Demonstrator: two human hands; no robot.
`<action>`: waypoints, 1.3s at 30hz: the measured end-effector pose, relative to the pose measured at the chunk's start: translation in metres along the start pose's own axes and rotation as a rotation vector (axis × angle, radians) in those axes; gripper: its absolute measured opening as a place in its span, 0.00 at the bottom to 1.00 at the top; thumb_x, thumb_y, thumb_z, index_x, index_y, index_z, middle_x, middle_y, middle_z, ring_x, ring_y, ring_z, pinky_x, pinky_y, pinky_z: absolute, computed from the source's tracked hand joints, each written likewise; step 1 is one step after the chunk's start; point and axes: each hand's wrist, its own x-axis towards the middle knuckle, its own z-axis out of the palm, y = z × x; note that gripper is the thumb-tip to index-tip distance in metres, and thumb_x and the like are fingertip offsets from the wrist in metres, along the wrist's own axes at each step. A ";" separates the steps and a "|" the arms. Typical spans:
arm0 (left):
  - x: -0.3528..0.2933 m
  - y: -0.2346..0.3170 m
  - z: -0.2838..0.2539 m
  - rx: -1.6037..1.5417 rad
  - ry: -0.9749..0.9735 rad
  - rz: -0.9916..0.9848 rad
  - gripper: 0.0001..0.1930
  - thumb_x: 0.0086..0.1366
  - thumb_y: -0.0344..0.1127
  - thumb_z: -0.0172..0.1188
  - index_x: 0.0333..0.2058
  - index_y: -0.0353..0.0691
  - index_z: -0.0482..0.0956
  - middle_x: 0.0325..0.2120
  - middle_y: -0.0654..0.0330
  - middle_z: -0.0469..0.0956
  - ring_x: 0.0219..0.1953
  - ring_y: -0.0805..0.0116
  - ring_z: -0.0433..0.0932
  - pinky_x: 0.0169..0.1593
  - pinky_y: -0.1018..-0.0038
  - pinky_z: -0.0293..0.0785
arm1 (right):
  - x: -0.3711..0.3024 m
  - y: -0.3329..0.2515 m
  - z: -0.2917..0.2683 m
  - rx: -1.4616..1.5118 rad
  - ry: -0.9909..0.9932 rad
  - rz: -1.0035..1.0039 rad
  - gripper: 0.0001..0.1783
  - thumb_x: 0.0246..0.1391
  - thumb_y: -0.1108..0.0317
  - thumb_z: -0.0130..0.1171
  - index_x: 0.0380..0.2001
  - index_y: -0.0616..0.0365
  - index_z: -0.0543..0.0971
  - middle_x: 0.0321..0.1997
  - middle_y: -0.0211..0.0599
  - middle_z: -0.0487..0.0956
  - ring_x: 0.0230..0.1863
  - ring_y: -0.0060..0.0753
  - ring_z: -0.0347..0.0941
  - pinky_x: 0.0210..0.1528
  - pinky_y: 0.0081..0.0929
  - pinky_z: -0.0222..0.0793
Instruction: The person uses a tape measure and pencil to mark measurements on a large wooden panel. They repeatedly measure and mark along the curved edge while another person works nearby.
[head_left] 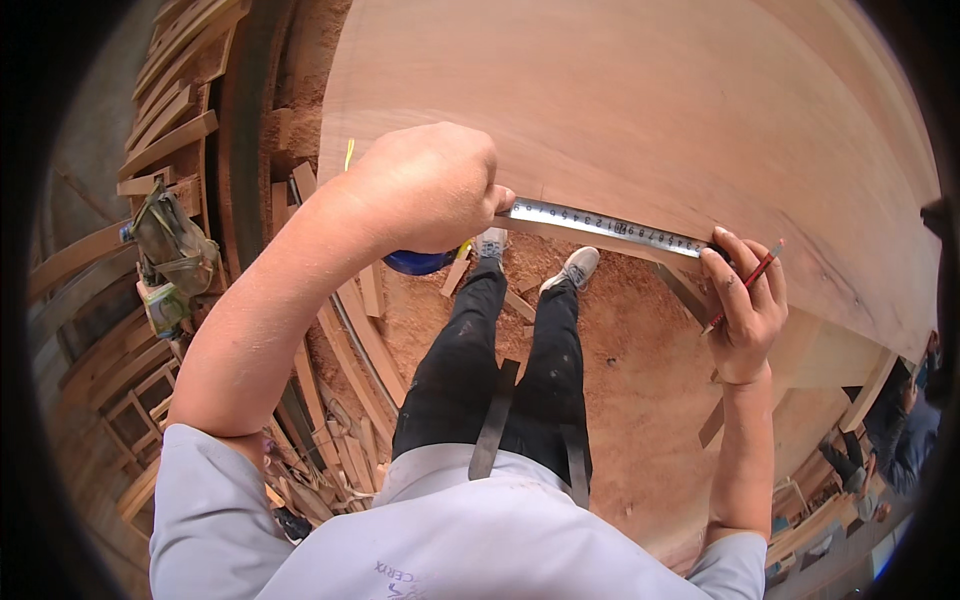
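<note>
A steel measuring tape (600, 224) is stretched along the near edge of a large wooden sheet (620, 100), its numbered face up. My left hand (430, 185) is closed at the tape's left end, thumb and finger pressed on the blade. Beneath that hand a rounded blue part with yellow (418, 262) shows, mostly hidden. Pinched at the right end is the blade again, between the fingers of my right hand (745, 305). That same hand also holds a red and black pencil (767, 262), which slants across the fingers.
Stacked timber pieces (175, 90) and a hanging green bag (172, 240) are at the left. Loose wood strips (345, 350) lie beside my legs on sawdust-covered ground (640, 370). Another person (905, 420) is at the far right. Wood offcuts (520, 305) lie near my shoes.
</note>
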 end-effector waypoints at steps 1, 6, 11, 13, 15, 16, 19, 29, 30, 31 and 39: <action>0.000 0.000 0.001 0.008 -0.001 -0.009 0.18 0.71 0.44 0.57 0.31 0.37 0.89 0.18 0.51 0.80 0.20 0.61 0.79 0.30 0.65 0.77 | 0.000 -0.001 0.001 -0.001 0.003 0.001 0.15 0.39 0.73 0.68 0.36 0.56 0.86 0.46 0.39 0.85 0.44 0.43 0.79 0.43 0.33 0.77; 0.001 0.005 -0.002 0.049 -0.018 -0.013 0.19 0.72 0.43 0.57 0.31 0.36 0.89 0.16 0.51 0.79 0.19 0.62 0.78 0.28 0.66 0.77 | 0.000 -0.001 0.002 -0.022 0.008 0.001 0.14 0.39 0.72 0.70 0.35 0.55 0.85 0.46 0.39 0.85 0.43 0.42 0.79 0.44 0.33 0.76; 0.001 0.007 0.000 0.023 -0.026 -0.041 0.19 0.72 0.43 0.57 0.31 0.36 0.89 0.16 0.51 0.79 0.18 0.63 0.78 0.28 0.67 0.77 | -0.002 0.002 0.001 -0.050 0.004 0.002 0.15 0.39 0.73 0.69 0.36 0.54 0.85 0.46 0.39 0.84 0.44 0.43 0.79 0.45 0.34 0.76; 0.001 0.005 0.002 0.028 -0.003 -0.024 0.18 0.72 0.43 0.57 0.31 0.36 0.89 0.15 0.51 0.79 0.18 0.63 0.77 0.28 0.67 0.77 | -0.003 0.004 0.001 -0.052 -0.002 0.002 0.15 0.40 0.73 0.69 0.36 0.54 0.84 0.47 0.39 0.84 0.44 0.43 0.79 0.45 0.34 0.76; 0.002 0.004 0.002 0.026 0.003 -0.012 0.18 0.72 0.43 0.57 0.31 0.37 0.89 0.15 0.52 0.79 0.17 0.64 0.77 0.28 0.67 0.77 | -0.005 0.006 0.002 -0.054 -0.002 -0.006 0.15 0.41 0.74 0.69 0.36 0.55 0.84 0.47 0.39 0.84 0.44 0.43 0.78 0.44 0.33 0.77; 0.002 0.004 0.002 0.021 -0.004 -0.009 0.18 0.72 0.43 0.57 0.31 0.37 0.89 0.15 0.52 0.79 0.17 0.64 0.77 0.28 0.67 0.77 | -0.007 0.007 0.003 -0.045 0.012 -0.001 0.14 0.41 0.74 0.69 0.36 0.55 0.84 0.47 0.39 0.84 0.44 0.42 0.78 0.44 0.33 0.77; 0.003 0.005 -0.001 0.025 -0.038 -0.021 0.19 0.72 0.44 0.56 0.31 0.37 0.89 0.18 0.51 0.80 0.21 0.62 0.81 0.31 0.64 0.80 | -0.009 0.012 0.004 -0.035 0.038 0.003 0.14 0.41 0.74 0.70 0.36 0.56 0.84 0.47 0.39 0.84 0.44 0.42 0.78 0.43 0.33 0.77; 0.006 0.002 -0.001 0.010 -0.047 -0.012 0.19 0.73 0.45 0.57 0.31 0.38 0.90 0.15 0.54 0.79 0.17 0.66 0.76 0.26 0.67 0.76 | -0.009 0.015 0.001 -0.038 0.028 -0.015 0.15 0.41 0.76 0.70 0.36 0.57 0.84 0.47 0.40 0.84 0.43 0.43 0.78 0.42 0.33 0.76; 0.006 0.002 -0.001 0.012 -0.046 -0.004 0.19 0.73 0.45 0.57 0.31 0.38 0.90 0.15 0.54 0.79 0.17 0.66 0.76 0.26 0.67 0.76 | -0.009 0.016 0.001 -0.031 0.026 -0.014 0.15 0.41 0.76 0.70 0.36 0.57 0.84 0.47 0.40 0.84 0.43 0.43 0.78 0.42 0.33 0.76; 0.005 0.002 -0.002 0.015 -0.045 0.004 0.19 0.72 0.45 0.57 0.31 0.38 0.90 0.15 0.54 0.79 0.16 0.65 0.76 0.26 0.67 0.76 | -0.009 0.016 0.001 -0.028 0.031 -0.012 0.15 0.40 0.76 0.69 0.36 0.57 0.84 0.47 0.40 0.84 0.43 0.43 0.78 0.42 0.33 0.76; 0.007 0.000 -0.002 0.012 -0.030 0.047 0.19 0.72 0.44 0.57 0.30 0.38 0.90 0.15 0.53 0.79 0.16 0.65 0.77 0.26 0.67 0.77 | -0.008 0.016 0.004 -0.015 0.039 -0.013 0.16 0.40 0.77 0.70 0.37 0.58 0.84 0.47 0.41 0.84 0.45 0.46 0.78 0.43 0.35 0.77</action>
